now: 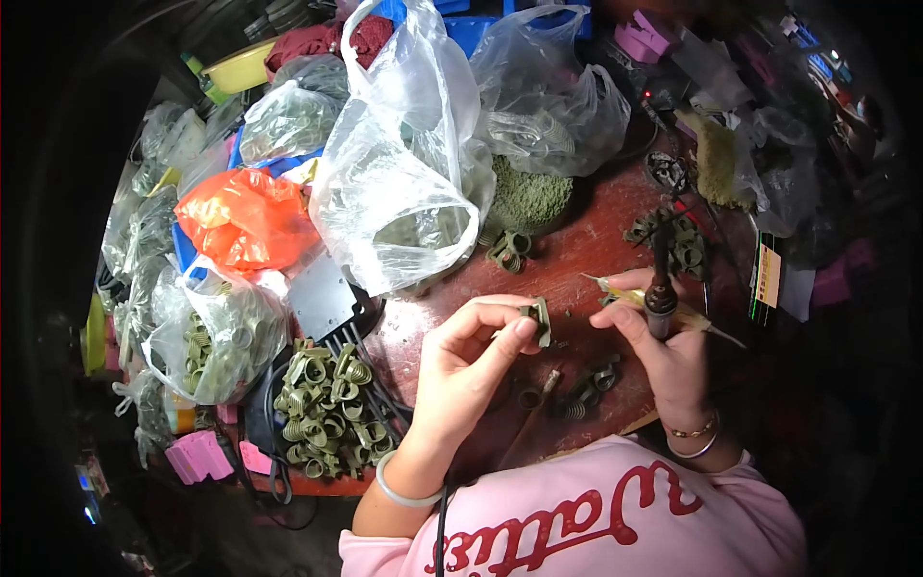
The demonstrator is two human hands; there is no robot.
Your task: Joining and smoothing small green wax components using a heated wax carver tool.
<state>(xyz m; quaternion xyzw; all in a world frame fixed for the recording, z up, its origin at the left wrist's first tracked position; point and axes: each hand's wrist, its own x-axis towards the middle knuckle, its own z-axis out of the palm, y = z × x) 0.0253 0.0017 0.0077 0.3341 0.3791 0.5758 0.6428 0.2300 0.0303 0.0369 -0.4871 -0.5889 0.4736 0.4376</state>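
Note:
My left hand (471,361) pinches a small olive-green plastic clip (542,323) between thumb and fingers above the red table. Just to its right, my right hand (663,361) is closed around a slim yellowish tool (687,315) with a thin point toward the clip and a thin tail on the other side. A dark rod with a grey collar (660,300) crosses in front of that hand; whether it is held, I cannot tell. Below the hands lie a few green clips (598,377) and a brown stick (550,383). The clip and the tool's point are apart.
A pile of green clips (327,409) lies at the left of the red table (586,245), beside black cables and a grey plate (330,296). Clear plastic bags (394,144) and an orange bag (245,219) crowd the back. More clips (687,245) sit at the right.

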